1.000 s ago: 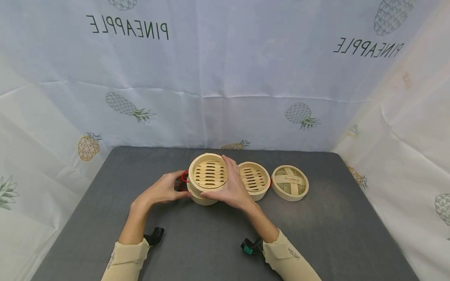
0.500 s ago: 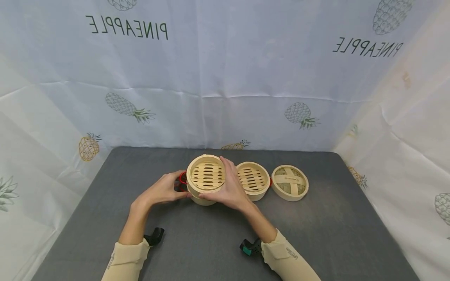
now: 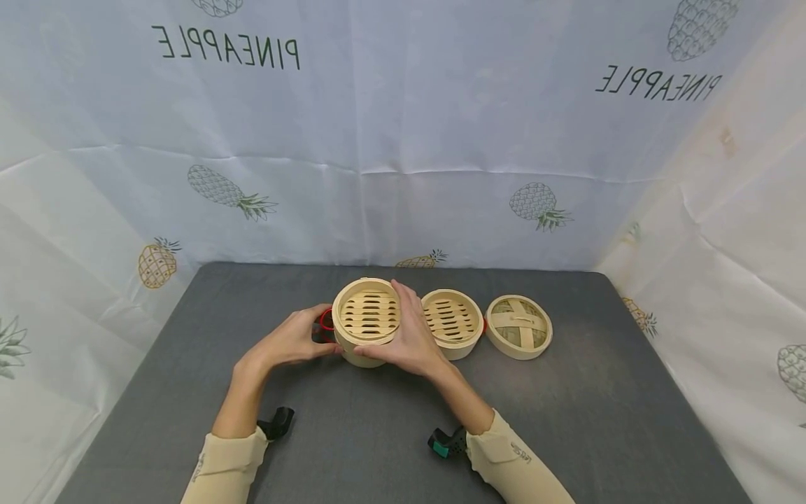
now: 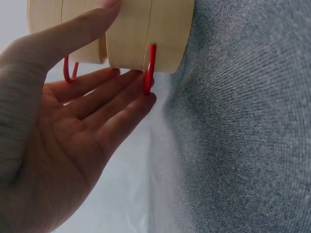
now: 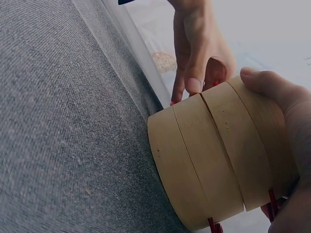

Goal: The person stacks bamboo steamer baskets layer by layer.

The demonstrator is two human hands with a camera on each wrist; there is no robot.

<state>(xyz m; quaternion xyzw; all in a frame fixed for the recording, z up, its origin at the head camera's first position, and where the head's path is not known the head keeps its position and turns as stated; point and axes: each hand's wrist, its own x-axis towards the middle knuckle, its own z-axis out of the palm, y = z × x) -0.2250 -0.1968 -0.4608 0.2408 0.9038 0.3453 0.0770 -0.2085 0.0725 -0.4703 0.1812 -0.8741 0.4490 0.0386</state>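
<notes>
Two round bamboo steamer baskets are stacked at the middle of the table. My right hand (image 3: 412, 336) grips the upper steamer basket (image 3: 370, 315), thumb in front and fingers round the right side. Below it, the lower steamer basket (image 5: 180, 160) stands on the table and is mostly covered in the head view. My left hand (image 3: 292, 341) holds the lower basket at its left, with thumb and fingers spread on its wall. Red loop handles (image 4: 149, 70) stick out on that side. A thin seam shows between the baskets in the right wrist view.
Right of the stack stands another slatted steamer basket (image 3: 455, 336), partly behind my right hand. Beside it lies a woven bamboo lid (image 3: 519, 343) with crossed strips. The grey table (image 3: 352, 448) ends at a pineapple-print curtain (image 3: 403, 140).
My right hand has shifted the upper basket slightly left, so it sits more squarely over the lower one. My left hand has stayed in place.
</notes>
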